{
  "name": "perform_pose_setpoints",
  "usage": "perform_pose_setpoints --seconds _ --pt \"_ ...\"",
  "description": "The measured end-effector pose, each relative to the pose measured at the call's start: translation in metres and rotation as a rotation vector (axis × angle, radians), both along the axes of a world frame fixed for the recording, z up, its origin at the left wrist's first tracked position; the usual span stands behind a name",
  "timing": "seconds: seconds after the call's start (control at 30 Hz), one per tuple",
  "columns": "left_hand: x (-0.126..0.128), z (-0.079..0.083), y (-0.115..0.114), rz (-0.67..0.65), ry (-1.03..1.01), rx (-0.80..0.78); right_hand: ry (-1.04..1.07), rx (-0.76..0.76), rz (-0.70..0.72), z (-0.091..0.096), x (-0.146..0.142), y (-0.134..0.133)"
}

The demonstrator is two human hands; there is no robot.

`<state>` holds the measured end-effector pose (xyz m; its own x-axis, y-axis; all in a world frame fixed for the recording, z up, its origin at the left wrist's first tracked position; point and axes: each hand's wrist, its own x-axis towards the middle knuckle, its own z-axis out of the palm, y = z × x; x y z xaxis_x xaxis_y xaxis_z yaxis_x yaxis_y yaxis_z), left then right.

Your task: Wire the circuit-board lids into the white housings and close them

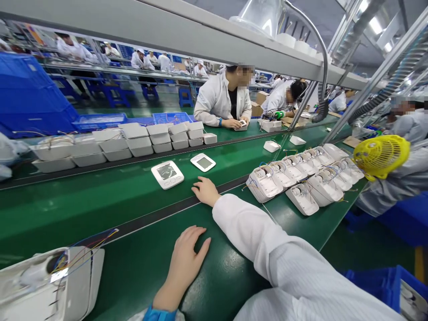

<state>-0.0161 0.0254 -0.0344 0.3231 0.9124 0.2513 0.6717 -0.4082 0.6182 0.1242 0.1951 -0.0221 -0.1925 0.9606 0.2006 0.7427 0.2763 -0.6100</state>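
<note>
My right hand (206,191) reaches over the dark strip beside the green belt, fingers apart and nothing in them. Just beyond its fingertips lie two white covers with display windows: a smaller one with a grey screen (203,162) and a larger one with crinkled film over its window (167,174). Closer to me, my left hand (188,256) rests on the green table, empty, its thumb spread from the fingers. At lower left stands a white housing (76,285) with loose wires and a cylindrical part inside, cut off by the frame edge.
White housings with wires (267,183) stand in rows at right. Stacked white shells (138,145) line the belt's far side. A yellow fan (381,156) is at the right edge. A co-worker (222,98) sits opposite, holding a white part. A metal beam (167,33) crosses overhead.
</note>
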Motion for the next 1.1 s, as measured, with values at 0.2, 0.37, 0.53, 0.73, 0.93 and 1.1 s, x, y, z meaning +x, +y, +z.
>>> perform_pose_setpoints --seconds 0.2,0.37,0.53,0.73,0.93,1.1 --pt "0.0 -0.003 0.001 -0.002 -0.002 0.003 -0.236 -0.002 0.101 0.009 -0.007 0.036" --pt "-0.001 -0.007 0.002 -0.013 -0.004 0.017 -0.382 -0.092 0.019 0.015 -0.007 0.071" --pt "-0.002 -0.007 0.0 -0.011 -0.011 0.023 -0.311 -0.055 -0.042 -0.006 -0.006 0.071" --pt "-0.001 -0.005 -0.001 0.006 -0.036 -0.008 -0.039 0.067 -0.048 -0.001 0.001 0.053" --pt "-0.001 0.001 -0.001 0.036 -0.174 -0.098 0.398 0.122 -0.181 -0.005 0.018 0.012" --pt "-0.005 -0.002 0.0 0.254 -0.536 -0.256 0.672 0.044 -0.152 -0.02 0.014 -0.058"
